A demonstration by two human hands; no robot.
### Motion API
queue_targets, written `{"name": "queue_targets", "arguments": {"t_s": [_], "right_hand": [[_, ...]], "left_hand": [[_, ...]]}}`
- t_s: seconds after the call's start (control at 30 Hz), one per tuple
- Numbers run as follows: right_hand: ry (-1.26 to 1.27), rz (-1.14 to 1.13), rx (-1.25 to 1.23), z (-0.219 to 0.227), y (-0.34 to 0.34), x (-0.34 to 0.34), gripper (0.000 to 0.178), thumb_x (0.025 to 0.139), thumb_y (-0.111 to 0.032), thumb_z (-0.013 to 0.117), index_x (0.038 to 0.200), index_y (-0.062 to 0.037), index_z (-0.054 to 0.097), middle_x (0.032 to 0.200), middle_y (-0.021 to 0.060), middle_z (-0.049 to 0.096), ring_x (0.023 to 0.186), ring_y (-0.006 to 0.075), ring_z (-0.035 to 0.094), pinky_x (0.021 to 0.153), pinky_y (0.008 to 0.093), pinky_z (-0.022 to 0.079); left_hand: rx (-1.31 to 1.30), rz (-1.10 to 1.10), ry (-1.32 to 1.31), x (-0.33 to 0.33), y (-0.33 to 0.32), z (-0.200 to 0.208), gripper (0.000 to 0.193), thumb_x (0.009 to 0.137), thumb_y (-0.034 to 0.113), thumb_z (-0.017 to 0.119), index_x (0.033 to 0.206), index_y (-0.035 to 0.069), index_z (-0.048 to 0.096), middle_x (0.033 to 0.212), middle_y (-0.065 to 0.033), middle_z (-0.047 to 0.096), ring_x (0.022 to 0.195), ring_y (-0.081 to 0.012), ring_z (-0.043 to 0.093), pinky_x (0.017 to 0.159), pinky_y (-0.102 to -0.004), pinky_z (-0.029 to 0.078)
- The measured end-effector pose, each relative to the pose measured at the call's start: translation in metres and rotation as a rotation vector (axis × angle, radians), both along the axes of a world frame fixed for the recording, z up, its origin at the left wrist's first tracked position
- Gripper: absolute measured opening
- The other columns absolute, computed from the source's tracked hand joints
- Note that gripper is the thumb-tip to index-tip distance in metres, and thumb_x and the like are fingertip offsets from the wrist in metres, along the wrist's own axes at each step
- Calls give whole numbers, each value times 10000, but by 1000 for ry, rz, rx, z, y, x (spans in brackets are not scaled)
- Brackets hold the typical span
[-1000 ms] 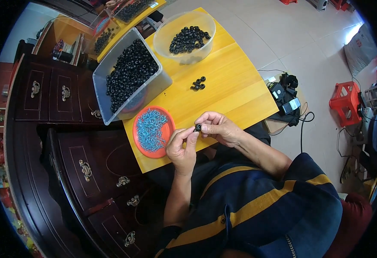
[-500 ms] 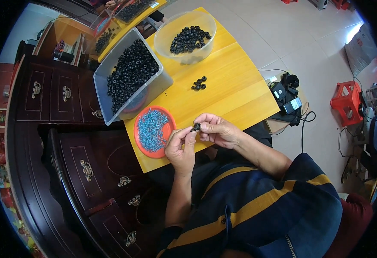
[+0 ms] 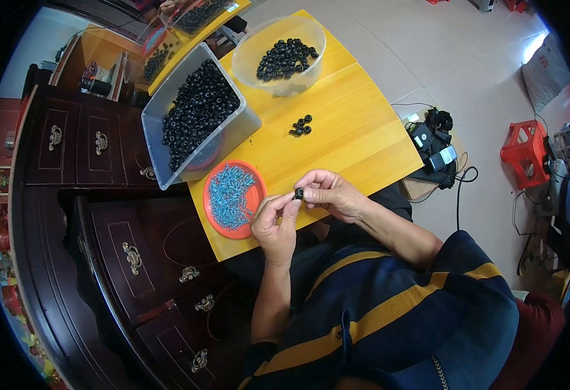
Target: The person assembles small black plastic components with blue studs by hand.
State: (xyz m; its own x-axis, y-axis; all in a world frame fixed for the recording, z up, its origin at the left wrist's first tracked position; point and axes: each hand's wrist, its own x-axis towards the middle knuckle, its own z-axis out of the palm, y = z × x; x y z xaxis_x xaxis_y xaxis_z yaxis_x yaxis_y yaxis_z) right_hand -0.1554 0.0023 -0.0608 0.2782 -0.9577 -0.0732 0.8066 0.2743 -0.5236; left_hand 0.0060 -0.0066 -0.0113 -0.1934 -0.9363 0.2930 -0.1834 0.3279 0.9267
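Head camera, looking down: we see both hands meeting over the near edge of a yellow table (image 3: 363, 140). The left hand (image 3: 275, 221) and right hand (image 3: 327, 194) pinch one small black ring (image 3: 298, 194) between their fingertips; it is too small for us to tell which hand grips it more firmly. Just left of the hands sits an orange plate (image 3: 255, 188) piled with small blue pieces. Farther back stand a clear bin (image 3: 246, 123) of black rings, a round clear bowl (image 3: 252, 49) of more, and a few loose rings (image 3: 300, 125) between them.
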Motion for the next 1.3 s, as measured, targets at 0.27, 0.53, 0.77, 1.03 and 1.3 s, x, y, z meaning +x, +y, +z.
{"name": "queue_targets", "arguments": {"t_s": [0.27,0.53,0.77,1.03,1.3], "right_hand": [[36,159,-97,1,-2,-15,195,912,-136,711,1075,-53,645,930,22,676,822,99,614,755,229,490],[-45,286,-170,2,-4,-21,316,893,-148,735,1129,-76,538,930,8,652,840,79,597,727,209,460],[11,309,-114,3,-4,-24,313,885,-127,733,1130,-65,548,923,11,654,820,84,594,720,216,463],[-33,252,7,-6,1,-13,330,862,-141,747,1112,-63,547,966,69,668,832,120,637,706,220,502],[-45,250,-17,4,3,-11,286,908,-207,719,1106,-59,574,977,50,666,824,83,596,713,209,468]], "left_hand": [[475,-271,278,10,-5,17,213,847,-94,695,1051,-51,652,890,9,583,791,-54,570,728,-188,480],[319,-466,50,17,-11,13,393,835,-25,733,1220,-29,654,894,6,562,774,-61,504,693,-188,427],[121,-410,-206,11,-9,22,364,815,37,751,1173,12,687,788,-17,530,705,-100,503,639,-233,417],[-10,-303,-239,9,-5,21,327,808,44,743,1129,30,684,762,-50,551,684,-158,554,638,-278,460],[-91,-275,-292,8,-3,32,333,799,57,758,1122,51,678,806,-80,618,692,-200,619,627,-308,501]]}}
